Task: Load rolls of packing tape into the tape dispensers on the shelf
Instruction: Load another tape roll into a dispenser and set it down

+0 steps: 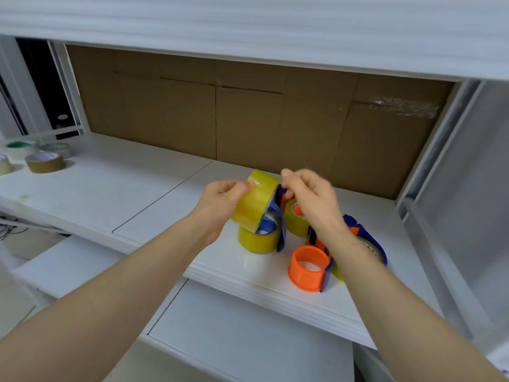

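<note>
Tape roll (254, 199), yellow, is up-left of the orange dispenser (308, 267), left hand (220, 202) curled round it. Right hand (311, 197) pinches its blue holder (278, 213); imo seat roll fully, then pull end straight w/o twisting.

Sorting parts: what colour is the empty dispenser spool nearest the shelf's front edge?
The spool is orange; head view shows it.
</note>
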{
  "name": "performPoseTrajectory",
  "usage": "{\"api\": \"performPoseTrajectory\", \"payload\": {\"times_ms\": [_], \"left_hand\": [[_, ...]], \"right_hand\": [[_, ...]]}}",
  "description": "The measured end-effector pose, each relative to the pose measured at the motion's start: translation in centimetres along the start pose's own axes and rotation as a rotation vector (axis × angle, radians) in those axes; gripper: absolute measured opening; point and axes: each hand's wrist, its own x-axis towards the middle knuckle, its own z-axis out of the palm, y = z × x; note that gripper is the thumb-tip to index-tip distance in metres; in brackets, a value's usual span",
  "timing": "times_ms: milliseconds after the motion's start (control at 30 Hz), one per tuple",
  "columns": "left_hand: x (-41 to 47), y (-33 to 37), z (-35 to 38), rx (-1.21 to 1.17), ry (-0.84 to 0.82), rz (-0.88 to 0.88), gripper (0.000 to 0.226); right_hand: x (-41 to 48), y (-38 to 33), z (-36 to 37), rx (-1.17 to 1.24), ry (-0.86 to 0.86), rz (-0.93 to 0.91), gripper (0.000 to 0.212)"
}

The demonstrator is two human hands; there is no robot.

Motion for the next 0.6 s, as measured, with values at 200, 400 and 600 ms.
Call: {"api": "performPoseTrajectory", "payload": {"times_ms": [200, 400, 600], "left_hand": [[-0.4, 1.5, -0.1, 0.069, -0.184, -0.065, 0.021], [-0.8, 1.7, 0.6, 0.132, -0.164, -0.124, 0.025], [-0.7, 1.6, 0.8, 0.164, -0.236, -0.175, 0.027]], "right_hand": [[1.5, -3.4, -2.5, -0.290, -0.510, -0.341, 0.038], [1.8, -5.0, -2.8, -0.267, -0.689, -0.187, 0.036], [1.7, -6.0, -3.2, -0.322, -0.767, -0.143, 0.029]]}}
